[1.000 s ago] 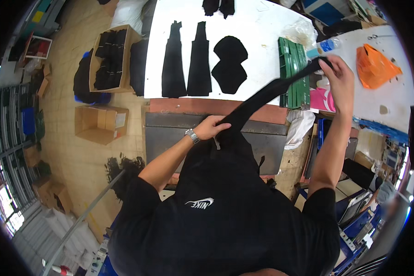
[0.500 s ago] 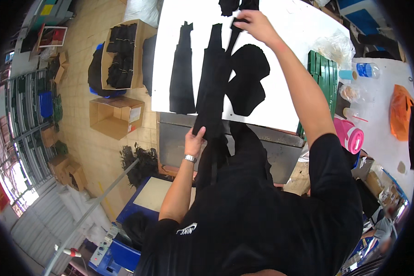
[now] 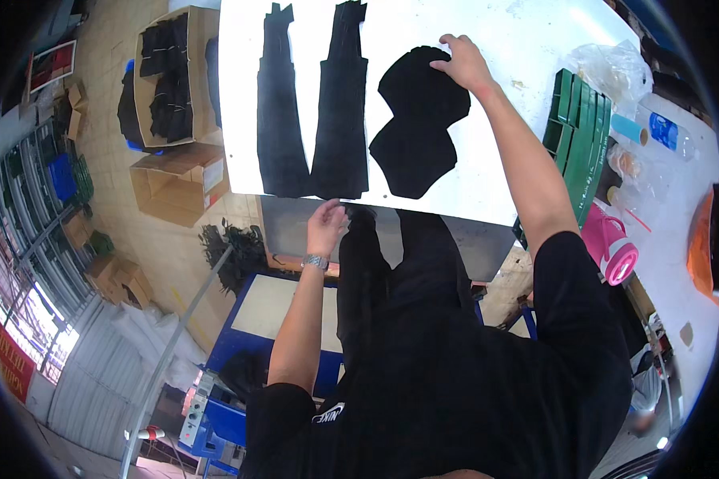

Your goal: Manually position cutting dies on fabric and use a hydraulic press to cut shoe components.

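Note:
On the white table [image 3: 503, 160] lie two long black fabric strips [image 3: 280, 104] [image 3: 339, 104] side by side. To their right is a rounded black fabric piece [image 3: 419, 120]. My right hand [image 3: 463, 64] reaches far over the table and grips the top edge of the rounded piece. At the table's near edge my left hand [image 3: 327, 225], with a watch on its wrist, pinches the lower end of the right-hand strip. Dark cloth hangs below the table edge beside that hand.
A stack of green trays [image 3: 579, 136] stands at the table's right edge. Past it are a plastic bag [image 3: 615, 64], a blue bottle [image 3: 663, 128] and a pink container [image 3: 615, 251]. Cardboard boxes [image 3: 168, 80] [image 3: 180, 180] of black fabric stand on the floor at left, with a blue cart [image 3: 272, 319] below.
I carried a long black strip, stretched between both hands, from the right over the table and laid it on the right-hand strip. My right hand then moved to the rounded piece.

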Action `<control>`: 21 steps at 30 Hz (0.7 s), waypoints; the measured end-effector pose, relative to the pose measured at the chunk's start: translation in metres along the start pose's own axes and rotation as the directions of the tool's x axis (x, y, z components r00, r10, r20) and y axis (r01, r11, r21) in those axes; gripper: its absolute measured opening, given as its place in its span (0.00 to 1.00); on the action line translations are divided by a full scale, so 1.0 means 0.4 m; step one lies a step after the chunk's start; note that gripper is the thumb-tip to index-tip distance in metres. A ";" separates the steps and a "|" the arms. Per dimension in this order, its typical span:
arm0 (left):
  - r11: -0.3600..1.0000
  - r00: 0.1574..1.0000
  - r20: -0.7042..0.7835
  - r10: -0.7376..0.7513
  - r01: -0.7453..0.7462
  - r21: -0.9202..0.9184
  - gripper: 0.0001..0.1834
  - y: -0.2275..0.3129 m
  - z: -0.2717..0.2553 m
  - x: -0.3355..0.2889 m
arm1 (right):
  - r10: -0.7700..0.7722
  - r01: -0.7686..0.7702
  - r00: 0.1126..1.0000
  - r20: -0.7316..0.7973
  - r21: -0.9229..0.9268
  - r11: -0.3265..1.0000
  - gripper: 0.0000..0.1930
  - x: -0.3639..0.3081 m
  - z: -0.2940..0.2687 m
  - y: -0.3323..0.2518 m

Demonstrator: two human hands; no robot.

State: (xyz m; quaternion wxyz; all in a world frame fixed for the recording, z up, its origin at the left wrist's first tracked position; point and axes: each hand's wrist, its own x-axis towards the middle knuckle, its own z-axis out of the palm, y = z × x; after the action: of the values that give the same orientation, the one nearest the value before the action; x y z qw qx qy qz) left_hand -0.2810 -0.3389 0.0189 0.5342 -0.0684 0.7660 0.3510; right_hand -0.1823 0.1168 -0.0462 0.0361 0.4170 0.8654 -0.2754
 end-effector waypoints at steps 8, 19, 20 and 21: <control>0.529 0.657 -0.117 0.745 -0.476 0.702 0.26 0.191 0.070 0.166 | -0.055 0.070 0.997 -0.059 0.299 0.952 0.35 0.017 0.125 -0.229; 0.584 0.796 -0.043 0.604 -0.405 0.703 0.41 0.253 0.050 0.270 | 0.294 -0.322 0.938 0.184 0.144 0.936 0.18 0.067 0.206 -0.455; 0.589 0.798 -0.024 0.602 -0.424 0.688 0.41 0.261 0.066 0.275 | 0.209 -0.223 0.970 0.123 0.111 0.968 0.20 0.066 0.216 -0.429; 0.596 0.818 0.010 0.574 -0.427 0.680 0.41 0.267 0.084 0.278 | 0.231 -0.241 0.966 0.115 0.086 0.967 0.20 0.055 0.221 -0.388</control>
State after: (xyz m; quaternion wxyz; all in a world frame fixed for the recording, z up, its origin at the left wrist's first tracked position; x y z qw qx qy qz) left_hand -0.3531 -0.2088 -0.0341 0.3180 0.3052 0.8779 0.1871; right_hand -0.3265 0.0099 -0.0580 0.0930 0.5034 0.7918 -0.3331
